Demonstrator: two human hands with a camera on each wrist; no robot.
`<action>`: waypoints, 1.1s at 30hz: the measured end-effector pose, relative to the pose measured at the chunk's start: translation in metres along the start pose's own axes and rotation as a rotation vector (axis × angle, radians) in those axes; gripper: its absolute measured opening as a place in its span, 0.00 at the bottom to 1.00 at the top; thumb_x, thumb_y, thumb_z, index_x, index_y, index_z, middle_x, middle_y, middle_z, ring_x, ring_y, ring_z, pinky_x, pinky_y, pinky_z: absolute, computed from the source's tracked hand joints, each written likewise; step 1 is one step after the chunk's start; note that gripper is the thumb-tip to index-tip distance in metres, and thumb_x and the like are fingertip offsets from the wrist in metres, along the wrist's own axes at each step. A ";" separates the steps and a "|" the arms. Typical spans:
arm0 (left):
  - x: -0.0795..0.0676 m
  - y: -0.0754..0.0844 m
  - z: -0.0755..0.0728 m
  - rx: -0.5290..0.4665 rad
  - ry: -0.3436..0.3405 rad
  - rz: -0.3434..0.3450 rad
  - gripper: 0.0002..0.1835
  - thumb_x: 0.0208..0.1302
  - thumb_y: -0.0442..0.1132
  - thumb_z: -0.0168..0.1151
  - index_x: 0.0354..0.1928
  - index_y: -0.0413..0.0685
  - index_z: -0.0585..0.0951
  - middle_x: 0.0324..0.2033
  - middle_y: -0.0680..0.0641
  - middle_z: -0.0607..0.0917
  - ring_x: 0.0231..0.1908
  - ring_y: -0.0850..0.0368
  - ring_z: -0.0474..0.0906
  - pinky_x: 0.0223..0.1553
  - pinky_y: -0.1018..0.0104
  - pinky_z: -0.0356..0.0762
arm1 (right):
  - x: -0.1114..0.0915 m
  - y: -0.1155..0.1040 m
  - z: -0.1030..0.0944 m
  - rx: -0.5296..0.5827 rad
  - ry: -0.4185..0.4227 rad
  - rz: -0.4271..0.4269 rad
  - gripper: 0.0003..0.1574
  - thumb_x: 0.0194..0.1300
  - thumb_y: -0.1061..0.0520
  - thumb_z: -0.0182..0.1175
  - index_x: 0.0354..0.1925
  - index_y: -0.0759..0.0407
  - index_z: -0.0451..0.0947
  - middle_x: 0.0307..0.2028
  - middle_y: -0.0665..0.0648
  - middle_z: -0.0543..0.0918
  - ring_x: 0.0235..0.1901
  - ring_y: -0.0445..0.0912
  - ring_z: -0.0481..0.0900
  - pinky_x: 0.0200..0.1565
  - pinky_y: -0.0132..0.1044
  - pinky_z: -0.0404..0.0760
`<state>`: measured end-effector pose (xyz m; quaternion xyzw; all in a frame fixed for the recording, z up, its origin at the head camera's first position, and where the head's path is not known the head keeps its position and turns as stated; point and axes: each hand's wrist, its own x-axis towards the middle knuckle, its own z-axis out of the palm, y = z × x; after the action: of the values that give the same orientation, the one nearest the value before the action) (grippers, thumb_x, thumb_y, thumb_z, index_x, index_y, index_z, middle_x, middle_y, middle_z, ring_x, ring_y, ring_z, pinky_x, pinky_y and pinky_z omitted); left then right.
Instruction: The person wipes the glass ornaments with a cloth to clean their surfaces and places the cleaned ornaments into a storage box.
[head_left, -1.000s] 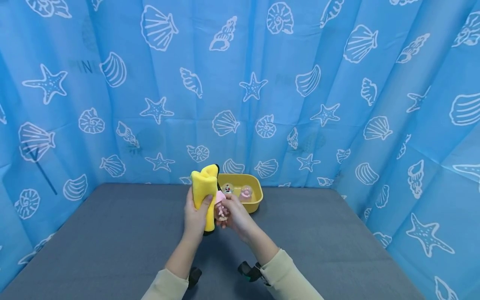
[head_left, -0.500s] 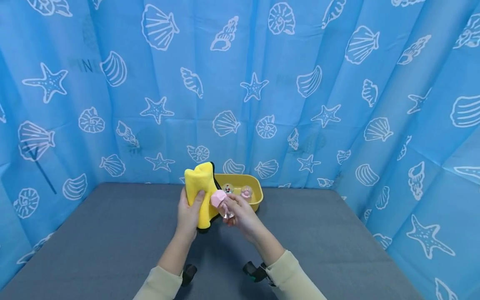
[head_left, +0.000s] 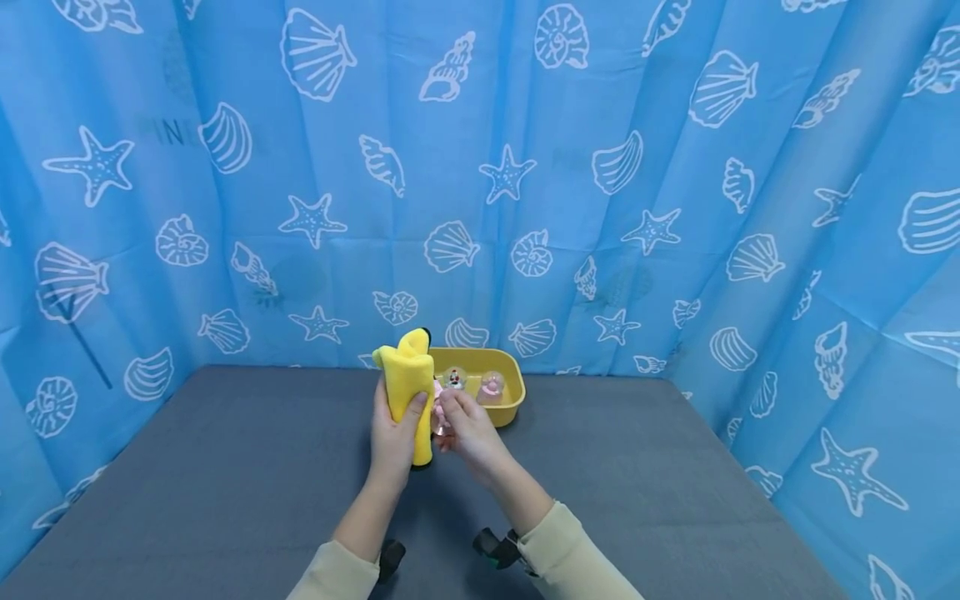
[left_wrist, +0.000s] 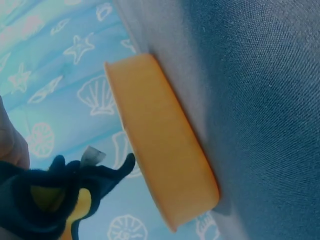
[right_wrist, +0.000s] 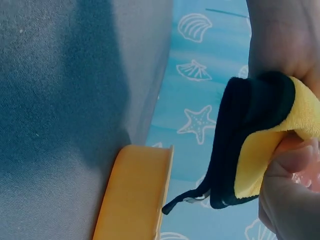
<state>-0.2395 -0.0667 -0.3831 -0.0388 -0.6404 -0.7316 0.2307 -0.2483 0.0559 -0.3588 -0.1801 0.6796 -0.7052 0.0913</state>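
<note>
In the head view my left hand (head_left: 393, 437) grips a folded yellow cloth (head_left: 407, 396) with black edging, thumb across its front. Close beside it, my right hand (head_left: 476, 433) pinches a small clear globe ornament (head_left: 441, 423) with pink parts, held against the cloth's right side. Part of the ornament is hidden by the fingers and cloth. The right wrist view shows the right thumb and fingers (right_wrist: 287, 192) at the cloth's yellow inner side, with a bit of the clear pink globe (right_wrist: 309, 176) visible. Black edging (left_wrist: 30, 175) fills the lower left of the left wrist view.
Behind the hands, a yellow tub (head_left: 512, 408) stands near the back edge of the grey table (head_left: 630, 483). Inside it sit two clear globes, one with a pink figure (head_left: 491, 386) and one with a dark-and-white figure (head_left: 454, 377). A blue shell-patterned curtain (head_left: 570, 208) hangs behind.
Half a second ago the cloth was spread wider and the ornament's pink faceted base showed in front; now the cloth is folded narrower around it. Both hands have come closer together again.
</note>
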 end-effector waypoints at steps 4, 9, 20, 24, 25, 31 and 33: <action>-0.001 -0.003 0.000 0.007 0.033 0.008 0.32 0.71 0.37 0.56 0.72 0.45 0.56 0.56 0.39 0.72 0.54 0.45 0.70 0.56 0.53 0.68 | -0.001 0.001 0.000 -0.020 0.008 0.010 0.19 0.77 0.48 0.47 0.39 0.64 0.68 0.26 0.54 0.68 0.24 0.43 0.71 0.28 0.32 0.70; 0.002 -0.003 -0.003 -0.001 0.068 -0.024 0.32 0.73 0.39 0.54 0.73 0.44 0.54 0.58 0.38 0.70 0.56 0.43 0.68 0.58 0.47 0.66 | -0.005 0.001 -0.007 -0.050 0.026 0.037 0.28 0.76 0.48 0.49 0.59 0.70 0.69 0.30 0.52 0.72 0.26 0.42 0.72 0.31 0.31 0.73; -0.002 0.001 -0.001 -0.023 -0.009 -0.043 0.34 0.72 0.41 0.55 0.74 0.46 0.52 0.58 0.39 0.69 0.54 0.45 0.68 0.57 0.50 0.67 | -0.004 -0.001 -0.011 -0.176 0.095 -0.006 0.26 0.76 0.50 0.50 0.56 0.72 0.70 0.34 0.57 0.74 0.29 0.44 0.70 0.33 0.33 0.70; -0.004 -0.001 0.003 -0.033 -0.030 -0.016 0.38 0.71 0.39 0.57 0.75 0.48 0.48 0.58 0.40 0.69 0.55 0.47 0.68 0.55 0.56 0.69 | -0.008 -0.003 -0.009 -0.253 0.036 0.000 0.34 0.75 0.49 0.52 0.67 0.71 0.60 0.48 0.62 0.74 0.37 0.46 0.74 0.39 0.36 0.74; -0.004 -0.002 0.003 -0.037 -0.030 -0.010 0.38 0.71 0.38 0.57 0.75 0.48 0.48 0.58 0.40 0.69 0.55 0.47 0.69 0.54 0.57 0.70 | -0.008 -0.002 -0.009 -0.265 0.016 -0.014 0.34 0.74 0.50 0.52 0.67 0.70 0.59 0.50 0.63 0.73 0.40 0.47 0.74 0.41 0.37 0.76; -0.004 -0.005 0.003 -0.020 0.005 0.008 0.38 0.71 0.38 0.57 0.75 0.47 0.49 0.58 0.39 0.70 0.56 0.45 0.69 0.56 0.52 0.70 | -0.008 0.001 -0.009 -0.266 -0.024 -0.078 0.33 0.72 0.54 0.56 0.67 0.69 0.62 0.46 0.60 0.75 0.40 0.45 0.76 0.44 0.42 0.79; -0.004 -0.005 0.002 -0.014 0.011 0.007 0.37 0.71 0.38 0.57 0.75 0.46 0.49 0.59 0.39 0.69 0.56 0.44 0.69 0.58 0.49 0.68 | -0.009 0.001 -0.009 -0.259 -0.015 -0.070 0.33 0.71 0.54 0.57 0.67 0.67 0.63 0.46 0.61 0.76 0.37 0.48 0.78 0.40 0.41 0.80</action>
<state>-0.2388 -0.0636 -0.3891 -0.0386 -0.6338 -0.7355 0.2362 -0.2435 0.0671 -0.3611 -0.2193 0.7576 -0.6130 0.0479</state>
